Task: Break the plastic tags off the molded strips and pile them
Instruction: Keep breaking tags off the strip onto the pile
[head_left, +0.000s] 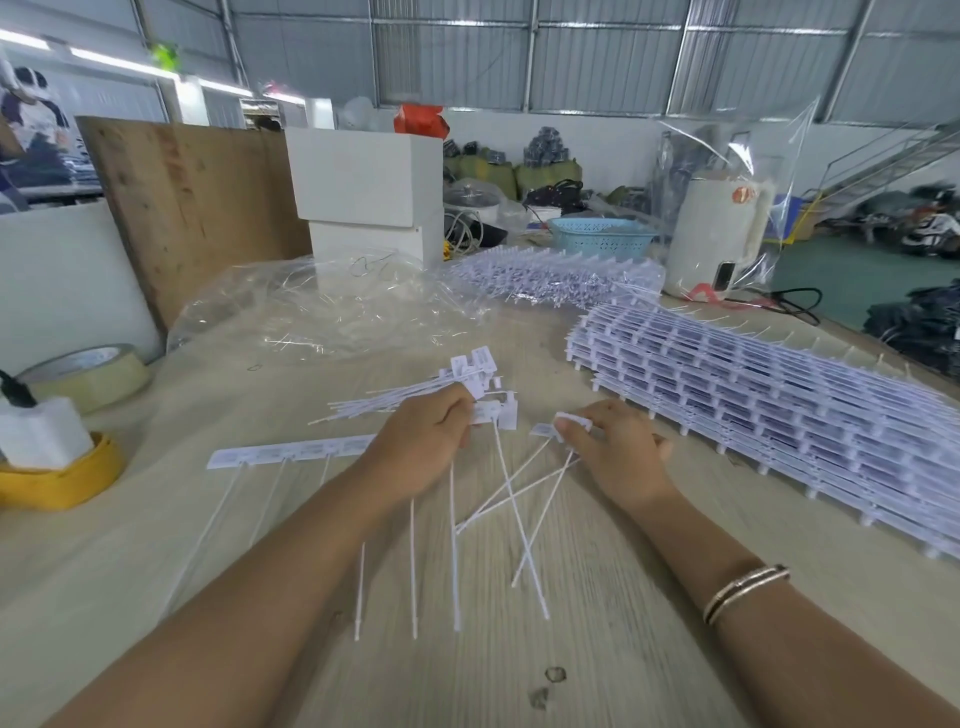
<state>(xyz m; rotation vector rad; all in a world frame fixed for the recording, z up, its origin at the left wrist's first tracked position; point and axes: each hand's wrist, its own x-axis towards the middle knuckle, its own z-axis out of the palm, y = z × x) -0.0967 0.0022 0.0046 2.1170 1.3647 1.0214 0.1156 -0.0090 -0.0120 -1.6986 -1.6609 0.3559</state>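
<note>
My left hand (426, 434) grips a white molded strip (291, 453) of tags near its right end; the strip runs off to the left and its thin tails hang toward me. My right hand (618, 452) pinches separated white tags (545, 430) by their heads, their long tails crossing on the table below. Just beyond my left hand lies a pile of broken-off tags (447, 384) with the heads to the right. A tall stack of unbroken strips (769, 405) sits to the right.
A second heap of strips (556, 275) and a crumpled clear plastic bag (322, 306) lie further back. Tape rolls (88, 376) and a yellow ring (62, 483) sit at the left. White boxes (369, 182), a blue basket (602, 236) and a white kettle (717, 228) stand behind.
</note>
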